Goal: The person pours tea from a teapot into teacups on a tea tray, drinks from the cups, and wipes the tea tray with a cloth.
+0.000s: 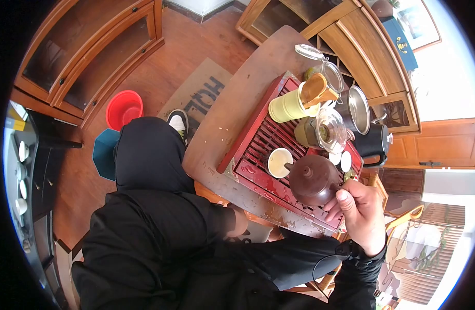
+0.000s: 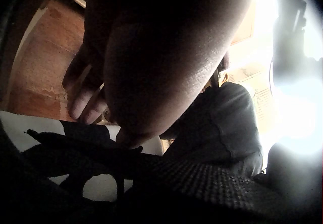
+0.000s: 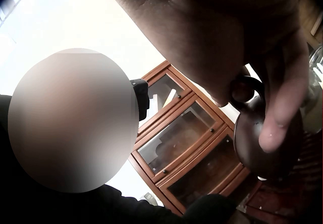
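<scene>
My right hand (image 1: 365,214) grips a dark brown clay teapot (image 1: 311,182) by its handle, thumb on top. The pot's lid is on, and its spout overlaps the rim of a white cup (image 1: 279,164) standing on the red slatted tea tray (image 1: 252,173). In the right wrist view, fingers curl through the teapot's loop handle (image 3: 251,86), with one fingertip against its body. My left hand (image 1: 238,222) hangs low beside the table edge, partly hidden by the black sleeve. The left wrist view shows its fingers (image 2: 87,98) loosely bent and holding nothing.
On the tray stand a yellow-green canister (image 1: 286,107) with wooden tools and a glass pitcher (image 1: 320,130). A steel pot (image 1: 355,111) and a black kettle (image 1: 373,147) stand behind. Water wets the brown table (image 1: 209,150). A red basin (image 1: 124,109) sits on the floor.
</scene>
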Demonstrator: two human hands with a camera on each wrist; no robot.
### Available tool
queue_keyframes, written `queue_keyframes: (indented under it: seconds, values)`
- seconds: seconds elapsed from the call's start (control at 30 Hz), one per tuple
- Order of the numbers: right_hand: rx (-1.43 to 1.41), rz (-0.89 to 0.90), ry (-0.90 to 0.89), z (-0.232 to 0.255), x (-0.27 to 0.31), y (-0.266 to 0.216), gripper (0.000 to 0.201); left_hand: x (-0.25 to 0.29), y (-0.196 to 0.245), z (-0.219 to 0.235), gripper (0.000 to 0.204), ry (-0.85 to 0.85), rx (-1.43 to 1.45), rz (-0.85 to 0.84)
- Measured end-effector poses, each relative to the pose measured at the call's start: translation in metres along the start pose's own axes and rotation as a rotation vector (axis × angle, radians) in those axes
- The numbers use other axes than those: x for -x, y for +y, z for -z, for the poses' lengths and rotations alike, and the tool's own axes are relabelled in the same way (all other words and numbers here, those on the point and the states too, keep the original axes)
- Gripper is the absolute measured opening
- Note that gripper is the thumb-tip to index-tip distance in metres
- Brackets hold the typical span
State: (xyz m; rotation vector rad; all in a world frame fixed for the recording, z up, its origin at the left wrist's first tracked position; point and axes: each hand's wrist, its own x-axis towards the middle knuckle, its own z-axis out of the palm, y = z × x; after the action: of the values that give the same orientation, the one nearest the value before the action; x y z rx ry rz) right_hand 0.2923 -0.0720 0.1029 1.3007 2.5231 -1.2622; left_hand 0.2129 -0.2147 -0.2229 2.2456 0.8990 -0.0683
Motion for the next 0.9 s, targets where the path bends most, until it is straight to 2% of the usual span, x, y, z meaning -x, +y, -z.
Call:
queue_keyframes:
  seconds: [0.03,0.17,0.23,0.33,0.67,0.77,0.87,0.9]
  values:
    - [0.041,0.035,-0.015,0.0,0.0,0.001,0.041,0.002,0.002,0.006,0.026,-0.012,-0.011,-0.001]
    - [0.039,0.032,-0.017,-0.001,0.0,0.0,0.04,-0.023,-0.009,-0.035,0.027,-0.061,-0.04,-0.031]
    - [-0.038,-0.036,0.012,-0.003,0.001,-0.001,0.029,-0.026,-0.01,-0.041,0.027,-0.055,-0.107,-0.061]
    - [-0.027,-0.042,0.005,-0.003,0.001,0.003,0.029,-0.005,-0.003,-0.01,0.027,0.018,-0.018,-0.062]
    - [-0.027,-0.041,0.012,-0.004,0.001,0.004,0.03,-0.001,0.0,0.001,0.025,-0.034,-0.034,-0.07]
    - [-0.014,-0.027,0.019,-0.004,0.0,0.002,0.03,-0.002,-0.002,-0.005,0.024,-0.002,0.016,-0.018]
    - [0.013,-0.003,0.027,-0.005,0.0,0.001,0.03,-0.007,-0.007,-0.02,0.023,0.044,-0.033,-0.074]
    - [-0.002,-0.001,0.043,-0.006,0.0,0.001,0.03,-0.003,-0.004,-0.01,0.023,0.04,-0.039,-0.077]
